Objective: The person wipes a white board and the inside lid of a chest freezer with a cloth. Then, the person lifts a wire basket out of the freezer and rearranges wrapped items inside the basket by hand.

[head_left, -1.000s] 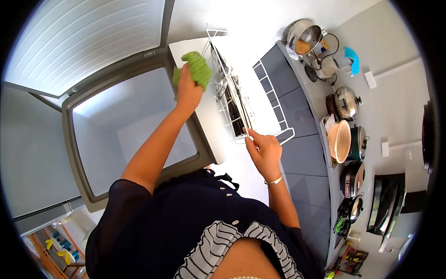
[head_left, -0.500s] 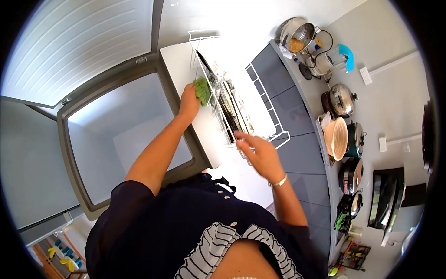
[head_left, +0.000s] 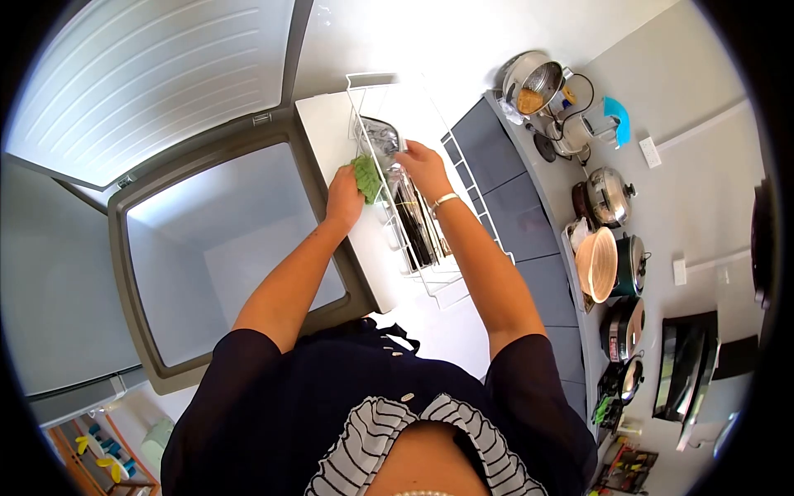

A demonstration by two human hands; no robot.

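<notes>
My left hand (head_left: 343, 198) is closed round a green cloth (head_left: 367, 178), which touches the near side of a white wire rack (head_left: 395, 223). Inside the rack stand dark and pale flat items (head_left: 418, 227) and something in clear, shiny wrapping (head_left: 379, 136). My right hand (head_left: 424, 169) reaches over the rack with its fingers pinched together at the wrapped item; what they grip is too small to make out. The rack stands on a white top beside an open chest freezer (head_left: 358, 293).
The freezer's raised lid (head_left: 157, 74) fills the upper left. Along the right runs a grey counter (head_left: 546, 161) with a steel pot (head_left: 536, 74), a blender jug (head_left: 612, 120), a woven basket (head_left: 597, 264) and several pots. Grey cabinets (head_left: 529, 215) lie below it.
My right hand has moved from the rack's near end up to the wrapped item. My left hand has brought the green cloth from the white top to the rack's side.
</notes>
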